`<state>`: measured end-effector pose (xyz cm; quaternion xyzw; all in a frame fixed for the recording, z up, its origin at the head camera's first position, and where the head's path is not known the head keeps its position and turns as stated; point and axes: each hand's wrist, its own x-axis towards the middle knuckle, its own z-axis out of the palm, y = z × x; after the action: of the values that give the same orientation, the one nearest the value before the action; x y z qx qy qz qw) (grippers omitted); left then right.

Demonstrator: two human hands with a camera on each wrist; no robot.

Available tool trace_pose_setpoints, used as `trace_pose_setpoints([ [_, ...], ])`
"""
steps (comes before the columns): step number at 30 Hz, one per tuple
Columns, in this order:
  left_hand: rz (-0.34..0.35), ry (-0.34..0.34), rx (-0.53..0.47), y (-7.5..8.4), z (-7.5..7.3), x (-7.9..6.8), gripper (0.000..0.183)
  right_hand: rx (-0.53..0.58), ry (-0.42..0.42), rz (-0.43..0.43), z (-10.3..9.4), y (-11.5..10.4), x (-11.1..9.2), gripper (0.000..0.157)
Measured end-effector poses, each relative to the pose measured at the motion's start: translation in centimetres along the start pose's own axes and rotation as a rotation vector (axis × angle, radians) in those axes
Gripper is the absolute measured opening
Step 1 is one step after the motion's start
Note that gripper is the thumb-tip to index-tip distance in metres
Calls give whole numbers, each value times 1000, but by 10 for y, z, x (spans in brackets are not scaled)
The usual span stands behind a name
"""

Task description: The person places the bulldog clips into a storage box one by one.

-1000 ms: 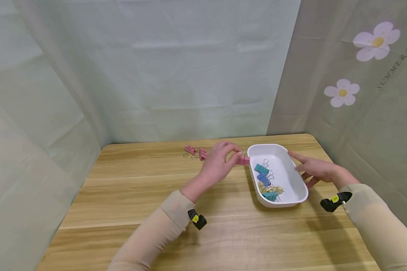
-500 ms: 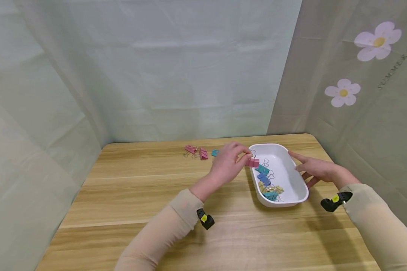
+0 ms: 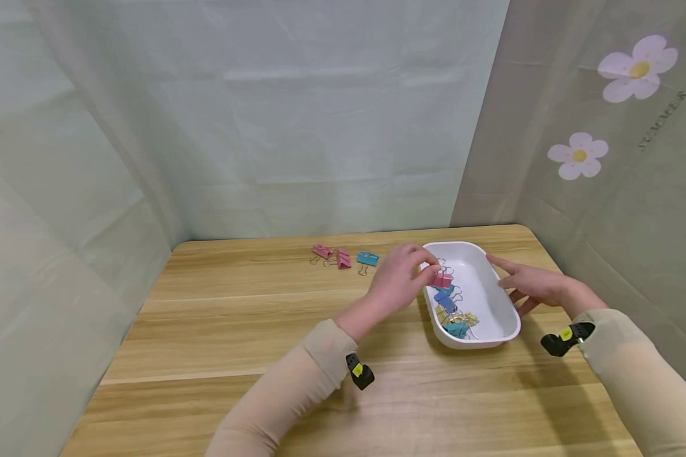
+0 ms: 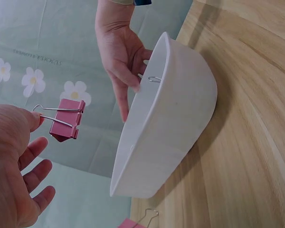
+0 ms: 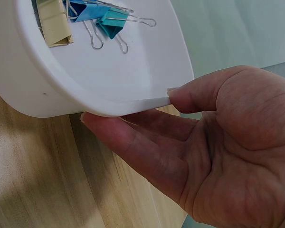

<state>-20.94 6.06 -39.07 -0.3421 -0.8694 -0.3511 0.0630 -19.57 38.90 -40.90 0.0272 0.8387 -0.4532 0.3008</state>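
My left hand (image 3: 399,279) pinches a pink binder clip (image 4: 66,121) by its wire handles, over the left side of a white plastic tray (image 3: 487,298). In the left wrist view the clip hangs apart from the tray wall, with the other fingers loosely spread. My right hand (image 3: 534,285) holds the tray's right rim; the right wrist view has the thumb (image 5: 194,97) over the rim and the fingers underneath, outside the wall. Inside lie several binder clips: a blue one (image 3: 446,301), yellow ones (image 3: 471,319) and teal ones (image 3: 456,330).
On the wooden table (image 3: 217,330), left of the tray, lie two pink binder clips (image 3: 343,259) and a blue one (image 3: 368,258) near the back edge. A pale curtain (image 3: 320,127) stands behind the table and along both sides.
My left hand has moved right, carrying the pink binder clip from beside the tray's left wall to over its inside. The blue clip on the table has come into view. My right hand stays put.
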Motion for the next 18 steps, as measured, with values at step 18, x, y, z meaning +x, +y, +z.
trace_pose_setpoints([
  [18,-5,-21,68,7,20,6,19,5,-2,16,2,-3,-2,81],
])
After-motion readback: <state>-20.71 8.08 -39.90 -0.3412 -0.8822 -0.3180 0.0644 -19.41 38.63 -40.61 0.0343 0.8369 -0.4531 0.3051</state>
